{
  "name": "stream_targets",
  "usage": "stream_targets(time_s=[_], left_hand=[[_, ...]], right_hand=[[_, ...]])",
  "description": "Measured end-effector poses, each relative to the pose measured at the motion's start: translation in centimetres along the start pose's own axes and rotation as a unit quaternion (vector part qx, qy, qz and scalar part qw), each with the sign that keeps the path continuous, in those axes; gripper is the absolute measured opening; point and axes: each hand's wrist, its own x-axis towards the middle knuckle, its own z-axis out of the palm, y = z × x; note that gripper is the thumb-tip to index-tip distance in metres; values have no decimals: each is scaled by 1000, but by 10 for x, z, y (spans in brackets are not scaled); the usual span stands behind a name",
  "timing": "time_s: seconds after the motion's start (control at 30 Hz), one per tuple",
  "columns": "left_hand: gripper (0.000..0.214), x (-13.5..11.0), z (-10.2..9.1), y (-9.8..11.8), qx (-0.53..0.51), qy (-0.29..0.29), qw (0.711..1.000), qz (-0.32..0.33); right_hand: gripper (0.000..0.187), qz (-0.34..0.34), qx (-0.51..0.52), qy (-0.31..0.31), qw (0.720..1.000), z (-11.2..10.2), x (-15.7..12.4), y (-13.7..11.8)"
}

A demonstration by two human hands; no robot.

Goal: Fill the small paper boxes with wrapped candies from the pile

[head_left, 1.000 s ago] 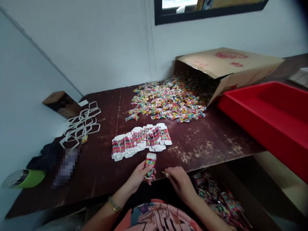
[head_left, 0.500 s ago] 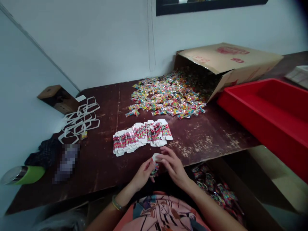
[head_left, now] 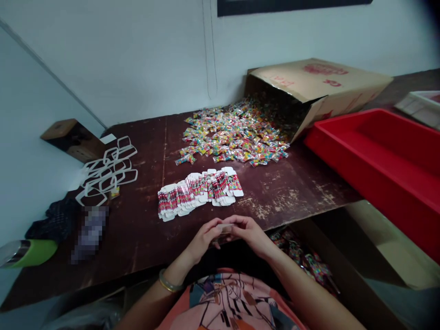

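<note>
Between my two hands, close to the table's front edge, is a small printed carton (head_left: pixel 225 226) with a pale flap on top. My left hand (head_left: pixel 206 236) grips its left side, with the thumb near the flap. My right hand (head_left: pixel 248 231) has its fingers closed over the right side. Most of the carton is hidden by my fingers. Just beyond my hands lies an overlapping row of flattened printed cartons (head_left: pixel 197 190) with white flaps. Farther back spreads a heap of small wrapped candies (head_left: pixel 233 135).
An open cardboard box (head_left: pixel 319 82) on its side holds more candies. A red tray (head_left: pixel 371 160) sits at the right. Below the edge, a box holds filled-looking printed packs (head_left: pixel 302 256). White loops (head_left: pixel 110 169), a brown box (head_left: pixel 74 137) and a green cup (head_left: pixel 34 253) stand left.
My right hand has come in against the carton, and its fingers have closed on the flap end. Both hands now hold it. The camera view has shifted slightly.
</note>
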Motion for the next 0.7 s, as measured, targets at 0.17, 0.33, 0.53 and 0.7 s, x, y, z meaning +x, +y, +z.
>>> stream_targets(time_s=[0.17, 0.33, 0.53, 0.7], left_hand=[[24, 1, 0, -1, 59, 7, 998, 22], [28, 4, 3, -8, -32, 24, 999, -28], [39, 1, 1, -4, -47, -43, 997, 32], [39, 2, -1, -4, -87, -52, 994, -36]], right_hand=[[26, -230, -327, -50, 915, -4, -3, -14], [34, -272, -406, -100, 867, -9, -2, -28], [25, -225, -327, -42, 917, -7, 4, -31], [33, -286, -410, -31, 866, -10, -1, -14]])
